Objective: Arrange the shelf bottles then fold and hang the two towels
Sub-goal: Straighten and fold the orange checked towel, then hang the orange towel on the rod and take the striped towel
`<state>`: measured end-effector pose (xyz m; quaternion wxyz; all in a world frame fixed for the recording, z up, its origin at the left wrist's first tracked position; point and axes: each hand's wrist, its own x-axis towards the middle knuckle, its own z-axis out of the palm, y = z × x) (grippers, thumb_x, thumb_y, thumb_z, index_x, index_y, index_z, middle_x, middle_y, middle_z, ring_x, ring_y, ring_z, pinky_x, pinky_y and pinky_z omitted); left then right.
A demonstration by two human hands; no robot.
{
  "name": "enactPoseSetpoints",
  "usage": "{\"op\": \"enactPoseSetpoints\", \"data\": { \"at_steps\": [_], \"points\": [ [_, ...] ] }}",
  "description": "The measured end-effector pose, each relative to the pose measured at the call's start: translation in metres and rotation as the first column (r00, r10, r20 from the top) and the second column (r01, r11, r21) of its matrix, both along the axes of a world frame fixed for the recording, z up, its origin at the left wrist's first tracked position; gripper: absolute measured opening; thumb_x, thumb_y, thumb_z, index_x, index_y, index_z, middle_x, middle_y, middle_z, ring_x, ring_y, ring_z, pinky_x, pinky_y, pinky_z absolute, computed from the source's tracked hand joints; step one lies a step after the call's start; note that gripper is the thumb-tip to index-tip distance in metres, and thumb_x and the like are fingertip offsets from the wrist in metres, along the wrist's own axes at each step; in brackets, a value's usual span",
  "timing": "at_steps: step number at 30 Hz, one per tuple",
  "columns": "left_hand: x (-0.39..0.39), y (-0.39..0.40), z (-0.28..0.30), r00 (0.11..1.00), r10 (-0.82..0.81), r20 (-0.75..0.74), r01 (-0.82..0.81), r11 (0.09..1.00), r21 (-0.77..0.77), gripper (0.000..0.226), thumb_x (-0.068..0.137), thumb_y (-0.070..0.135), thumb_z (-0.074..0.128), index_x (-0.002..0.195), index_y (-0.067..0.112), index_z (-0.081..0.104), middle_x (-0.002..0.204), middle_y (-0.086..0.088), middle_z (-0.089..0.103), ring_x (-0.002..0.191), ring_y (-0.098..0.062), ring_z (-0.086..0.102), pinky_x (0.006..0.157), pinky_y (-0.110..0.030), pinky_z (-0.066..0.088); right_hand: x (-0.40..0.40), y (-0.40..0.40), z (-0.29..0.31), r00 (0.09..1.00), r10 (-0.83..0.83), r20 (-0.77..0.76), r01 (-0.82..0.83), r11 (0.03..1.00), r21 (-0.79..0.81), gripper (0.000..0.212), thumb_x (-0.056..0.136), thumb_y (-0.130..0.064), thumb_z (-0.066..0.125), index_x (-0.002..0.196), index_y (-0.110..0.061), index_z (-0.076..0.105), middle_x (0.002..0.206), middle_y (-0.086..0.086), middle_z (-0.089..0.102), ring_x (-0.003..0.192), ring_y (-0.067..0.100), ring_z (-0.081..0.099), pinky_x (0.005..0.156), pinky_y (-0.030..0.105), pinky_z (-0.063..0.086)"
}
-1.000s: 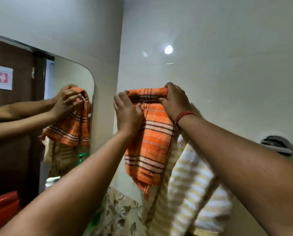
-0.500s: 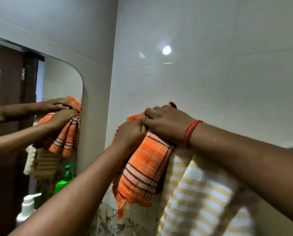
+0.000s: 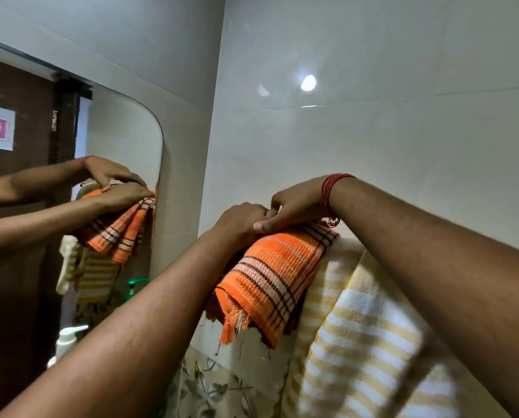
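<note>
Hanging the orange towel (image 3: 277, 277) at frame centre, I pinch its top with both my left hand (image 3: 240, 221) and right hand (image 3: 297, 206); the striped towel (image 3: 369, 333) already hangs beside it, so little seems left.

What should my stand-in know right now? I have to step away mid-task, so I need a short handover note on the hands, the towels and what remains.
Left hand: grip on the top fold of the orange towel, at the wall.
Right hand: fingers curled, pinching the same fold beside the left.
Orange towel: folded, draped and hanging down, fringe at the bottom. The rail itself is hidden.
Striped towel: already hanging, right of the orange one and touching it.
Bottles: pump tops show only in the mirror; their order cannot be judged.
Left: settle the orange towel, let go, check both hang neatly.
</note>
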<state>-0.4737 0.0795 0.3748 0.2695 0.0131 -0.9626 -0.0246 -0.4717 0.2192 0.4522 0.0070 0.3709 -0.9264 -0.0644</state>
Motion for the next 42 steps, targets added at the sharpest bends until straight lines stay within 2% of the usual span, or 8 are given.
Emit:
{"op": "enactPoseSetpoints", "data": {
  "at_steps": [6, 9, 12, 17, 20, 25, 34, 42],
  "points": [
    [-0.004, -0.003, -0.009, 0.995, -0.045, -0.092, 0.059, 0.987, 0.151, 0.034, 0.096, 0.036, 0.03, 0.07, 0.023, 0.047, 0.096, -0.009, 0.07, 0.082, -0.026, 0.056, 0.065, -0.034, 0.037, -0.046, 0.006, -0.038, 0.946, 0.003, 0.325, 0.08, 0.967, -0.243, 0.094, 0.048, -0.092, 0.066, 0.113, -0.024, 0.07, 0.113, -0.001, 0.074, 0.106, 0.02, 0.071, 0.102, 0.044, 0.051],
    [-0.002, -0.003, -0.012, 0.989, -0.055, -0.141, 0.082, 0.978, 0.194, 0.048, 0.107, 0.041, 0.025, 0.098, 0.022, 0.068, 0.114, -0.011, 0.072, 0.101, -0.031, 0.062, 0.081, -0.038, 0.046, -0.035, 0.003, -0.038, 0.979, 0.049, 0.198, -0.012, 0.982, -0.187, 0.079, 0.064, -0.077, 0.071, 0.125, -0.028, 0.062, 0.121, -0.005, 0.069, 0.109, 0.016, 0.066, 0.104, 0.038, 0.047],
    [0.001, -0.005, -0.017, 0.972, -0.089, -0.218, 0.138, 0.964, 0.225, 0.056, 0.108, 0.047, 0.02, 0.121, 0.021, 0.069, 0.129, -0.011, 0.068, 0.118, -0.031, 0.06, 0.091, -0.038, 0.045, -0.021, 0.005, -0.035, 0.996, 0.075, -0.046, -0.078, 0.995, -0.07, 0.1, 0.067, -0.06, 0.081, 0.149, -0.026, 0.034, 0.141, 0.0, 0.055, 0.123, 0.022, 0.056, 0.109, 0.038, 0.042],
    [0.002, -0.006, -0.022, 0.976, -0.06, -0.21, 0.109, 0.967, 0.23, 0.061, 0.107, 0.052, 0.014, 0.089, 0.018, 0.062, 0.106, -0.015, 0.071, 0.102, -0.034, 0.062, 0.08, -0.039, 0.046, -0.021, 0.047, -0.041, 0.998, 0.023, -0.056, -0.027, 0.998, -0.06, 0.085, 0.072, -0.045, 0.084, 0.138, -0.016, 0.038, 0.129, 0.004, 0.061, 0.115, 0.023, 0.06, 0.102, 0.04, 0.048],
    [0.004, -0.005, -0.03, 0.926, 0.003, -0.377, 0.091, 0.968, 0.232, 0.052, 0.107, 0.047, 0.019, 0.079, 0.018, 0.052, 0.089, -0.013, 0.067, 0.091, -0.037, 0.06, 0.072, -0.04, 0.039, -0.021, 0.07, -0.042, 1.0, 0.025, -0.017, -0.026, 0.999, -0.046, 0.078, 0.073, -0.043, 0.084, 0.134, -0.018, 0.043, 0.127, 0.0, 0.061, 0.117, 0.021, 0.06, 0.104, 0.038, 0.047],
    [0.015, 0.025, -0.068, 0.772, -0.066, -0.633, 0.265, 0.938, 0.226, 0.046, 0.1, 0.046, 0.031, 0.11, 0.014, 0.063, 0.109, -0.006, 0.066, 0.106, -0.026, 0.053, 0.095, -0.043, 0.041, 0.0, 0.06, -0.031, 0.991, 0.07, -0.117, -0.085, 0.987, -0.135, 0.086, 0.08, -0.057, 0.072, 0.144, -0.014, 0.035, 0.133, 0.008, 0.06, 0.12, 0.029, 0.058, 0.102, 0.037, 0.046],
    [-0.001, -0.02, -0.088, 0.86, -0.143, -0.49, 0.1, 0.988, -0.113, 0.075, 0.1, 0.064, 0.019, 0.145, 0.009, 0.042, 0.146, -0.014, 0.049, 0.136, -0.034, 0.044, 0.113, -0.052, 0.038, -0.013, 0.047, -0.052, 0.984, 0.067, -0.167, -0.09, 0.986, -0.137, 0.096, 0.067, -0.049, 0.086, 0.14, -0.022, 0.029, 0.127, 0.013, 0.062, 0.109, 0.03, 0.061, 0.087, 0.035, 0.05],
    [0.032, 0.005, -0.097, 0.91, -0.034, -0.413, 0.121, 0.975, 0.187, 0.077, 0.095, 0.066, 0.014, 0.161, 0.026, 0.01, 0.17, 0.002, 0.005, 0.156, -0.016, -0.002, 0.127, -0.043, 0.001, -0.004, 0.084, -0.052, 0.997, 0.017, -0.073, -0.027, 0.989, -0.146, 0.115, 0.067, -0.055, 0.085, 0.151, -0.024, 0.013, 0.132, 0.012, 0.061, 0.114, 0.03, 0.06, 0.099, 0.039, 0.05]
  ]
}}
